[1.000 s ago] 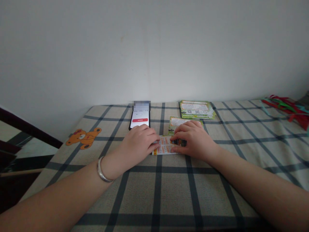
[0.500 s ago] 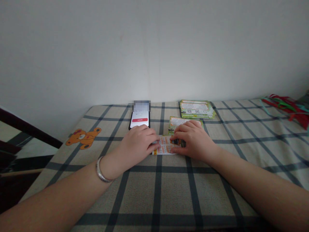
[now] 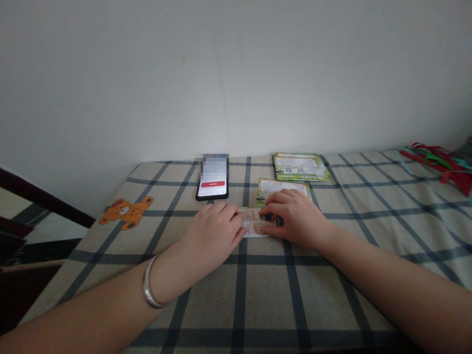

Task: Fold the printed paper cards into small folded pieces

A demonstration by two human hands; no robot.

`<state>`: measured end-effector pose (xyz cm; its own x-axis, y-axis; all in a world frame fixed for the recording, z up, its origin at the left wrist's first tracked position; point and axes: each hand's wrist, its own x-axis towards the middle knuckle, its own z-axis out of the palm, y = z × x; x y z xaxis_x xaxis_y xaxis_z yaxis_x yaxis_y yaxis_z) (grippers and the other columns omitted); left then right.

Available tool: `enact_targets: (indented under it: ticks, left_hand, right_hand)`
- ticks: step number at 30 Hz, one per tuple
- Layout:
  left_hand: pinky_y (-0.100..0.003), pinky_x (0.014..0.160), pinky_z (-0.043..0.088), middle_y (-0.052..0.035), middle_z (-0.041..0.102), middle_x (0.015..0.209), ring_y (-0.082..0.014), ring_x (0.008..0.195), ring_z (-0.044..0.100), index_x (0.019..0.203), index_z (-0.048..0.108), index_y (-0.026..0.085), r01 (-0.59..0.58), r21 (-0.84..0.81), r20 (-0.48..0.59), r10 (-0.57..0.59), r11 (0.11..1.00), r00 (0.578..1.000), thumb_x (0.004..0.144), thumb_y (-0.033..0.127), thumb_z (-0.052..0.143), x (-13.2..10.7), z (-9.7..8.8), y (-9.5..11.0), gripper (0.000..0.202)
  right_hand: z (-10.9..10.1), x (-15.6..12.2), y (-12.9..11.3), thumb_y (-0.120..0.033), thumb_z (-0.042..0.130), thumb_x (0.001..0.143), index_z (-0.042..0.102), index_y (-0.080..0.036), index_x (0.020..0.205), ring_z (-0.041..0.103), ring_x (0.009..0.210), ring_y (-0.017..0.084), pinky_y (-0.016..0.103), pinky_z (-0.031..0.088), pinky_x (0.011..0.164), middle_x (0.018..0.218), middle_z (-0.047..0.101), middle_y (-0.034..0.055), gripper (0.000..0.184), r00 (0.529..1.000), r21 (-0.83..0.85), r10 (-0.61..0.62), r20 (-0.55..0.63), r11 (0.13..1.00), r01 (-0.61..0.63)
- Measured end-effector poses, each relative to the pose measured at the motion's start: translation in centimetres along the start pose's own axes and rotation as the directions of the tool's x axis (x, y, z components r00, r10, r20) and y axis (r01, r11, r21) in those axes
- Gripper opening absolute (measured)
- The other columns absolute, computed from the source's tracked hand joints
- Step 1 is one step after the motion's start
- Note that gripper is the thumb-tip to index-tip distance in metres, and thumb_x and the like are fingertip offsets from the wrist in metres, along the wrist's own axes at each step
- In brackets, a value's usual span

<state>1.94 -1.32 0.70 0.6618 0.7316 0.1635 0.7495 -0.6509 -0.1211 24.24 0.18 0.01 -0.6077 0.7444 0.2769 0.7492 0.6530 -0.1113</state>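
A small printed card (image 3: 253, 226) with orange and white panels lies on the checked cloth (image 3: 258, 295) between my hands. My left hand (image 3: 212, 233) rests on the card's left end, fingers together and laid fairly flat. My right hand (image 3: 295, 216) covers the card's right end with fingers curled, pinching its upper edge. A silver bangle (image 3: 147, 290) circles my left wrist.
A phone (image 3: 213, 178) with a lit screen lies beyond my left hand. One green card (image 3: 275, 186) sits just behind my right hand, and a stack of green cards (image 3: 299, 166) lies farther back. Red and green ribbons (image 3: 438, 162) lie at the far right. A teddy-bear print (image 3: 125, 211) marks the cloth's left edge.
My left hand has slid back toward me and lowered flatter on the card's left end, uncovering the phone's lower edge. My right hand has stayed in place.
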Motion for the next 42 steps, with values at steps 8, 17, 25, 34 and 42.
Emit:
enact_targets:
  ticks: [8,17,25,34,42]
  left_hand:
    - [-0.042,0.075,0.048,-0.0075,0.06,0.094,-0.0267,0.09,0.055,0.096,0.062,0.016,0.007,0.011,-0.005,-0.007,1.0,1.0,0.087,0.03,0.06,0.0,-0.1,-0.1,0.016]
    - [-0.041,0.078,0.046,-0.007,0.057,0.097,-0.0261,0.092,0.054,0.098,0.059,0.017,-0.01,-0.016,-0.026,0.01,1.0,1.0,0.088,0.034,0.058,-0.3,0.3,-0.5,0.019]
    - [-0.042,0.079,0.046,-0.007,0.057,0.097,-0.0261,0.092,0.053,0.098,0.057,0.017,-0.046,-0.036,-0.07,0.043,0.998,0.997,0.086,0.036,0.061,-0.3,1.0,-1.0,0.023]
    - [-0.038,0.08,0.049,-0.0081,0.061,0.099,-0.0238,0.094,0.056,0.097,0.062,0.015,-0.174,-0.14,-0.058,0.168,0.975,0.984,0.087,0.033,0.059,-0.1,0.9,-1.8,0.021]
    - [-0.037,0.08,0.053,-0.0066,0.069,0.1,-0.0212,0.093,0.062,0.098,0.067,0.017,-0.343,-0.023,-0.16,0.336,0.939,0.928,0.096,0.027,0.046,-0.2,1.4,-2.6,0.024]
  right_hand:
    - [0.2,0.0,0.1,-0.038,0.064,0.084,0.07,-0.02,0.094,0.058,0.092,0.022,0.036,0.043,0.083,0.095,0.067,0.0041,0.021,0.997,0.055,-0.071,-0.006,0.996,0.071]
    - [0.8,-0.2,-0.1,-0.024,0.053,0.093,0.069,-0.025,0.101,0.056,0.087,0.017,0.033,0.042,0.078,0.097,0.07,-0.0001,0.018,0.934,0.161,-0.356,-0.018,0.921,0.355]
    - [0.6,-0.4,-0.5,-0.027,0.053,0.092,0.07,-0.025,0.097,0.057,0.088,0.016,0.032,0.044,0.08,0.098,0.069,0.001,0.018,0.917,0.189,-0.398,-0.026,0.899,0.396]
    - [0.8,-0.8,-0.5,-0.03,0.052,0.094,0.07,-0.025,0.098,0.057,0.089,0.016,0.032,0.044,0.08,0.098,0.068,0.0012,0.019,0.918,0.16,-0.395,-0.028,0.905,0.395]
    - [1.0,-1.0,-0.2,-0.027,0.051,0.093,0.068,-0.024,0.102,0.057,0.088,0.019,0.034,0.046,0.079,0.096,0.067,0.0033,0.02,0.947,0.05,-0.321,0.005,0.946,0.32]
